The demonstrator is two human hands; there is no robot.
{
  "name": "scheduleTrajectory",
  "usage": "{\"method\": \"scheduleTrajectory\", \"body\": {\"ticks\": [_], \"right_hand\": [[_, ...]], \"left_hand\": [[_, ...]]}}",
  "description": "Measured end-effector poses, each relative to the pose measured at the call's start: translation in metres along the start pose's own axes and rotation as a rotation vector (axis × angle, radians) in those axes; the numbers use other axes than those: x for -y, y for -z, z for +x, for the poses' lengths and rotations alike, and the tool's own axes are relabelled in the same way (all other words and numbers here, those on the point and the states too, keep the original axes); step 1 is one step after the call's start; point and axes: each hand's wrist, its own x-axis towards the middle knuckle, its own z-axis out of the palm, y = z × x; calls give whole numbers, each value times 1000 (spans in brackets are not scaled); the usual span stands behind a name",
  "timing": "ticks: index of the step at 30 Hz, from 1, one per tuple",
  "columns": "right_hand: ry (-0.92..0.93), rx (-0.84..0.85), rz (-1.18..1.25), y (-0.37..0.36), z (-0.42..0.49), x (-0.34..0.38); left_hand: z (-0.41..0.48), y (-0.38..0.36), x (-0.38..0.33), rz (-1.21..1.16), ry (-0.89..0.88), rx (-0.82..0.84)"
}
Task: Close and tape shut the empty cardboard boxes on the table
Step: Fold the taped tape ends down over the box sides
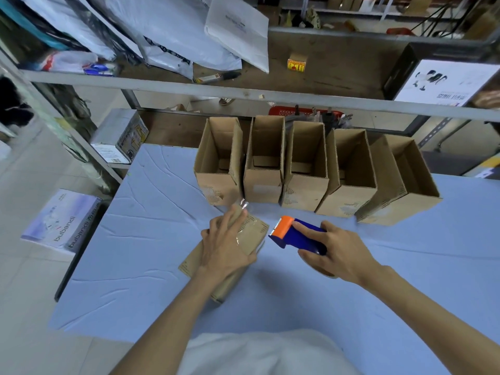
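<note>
A closed cardboard box (255,234) lies on its side on the blue table (151,239), with clear tape along its top. My left hand (227,244) rests flat on it, fingers spread over the tape and thumb at the box's right side. My right hand (334,251) grips a blue tape dispenser (299,236) with an orange head, held just right of the box and off its surface. Behind, several open empty cardboard boxes (304,169) stand in a row with their flaps up.
A metal shelf (243,90) crosses above the row of boxes, loaded with white mailer bags (173,31). A white-and-black box (443,77) sits at the shelf's right end. A printed carton (119,136) sits at the table's far left corner, and another printed box (62,220) lies on the floor.
</note>
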Motion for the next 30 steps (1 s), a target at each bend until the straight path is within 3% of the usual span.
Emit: {"method": "scheduleTrajectory", "body": {"ticks": [16,30], "right_hand": [[-39,-25,76,0,-28,-10],[-78,112,-143,-13,9,8]], "left_hand": [[2,-2,3,-9,-5,15],[-5,-8,3,31,-62,-77]]}}
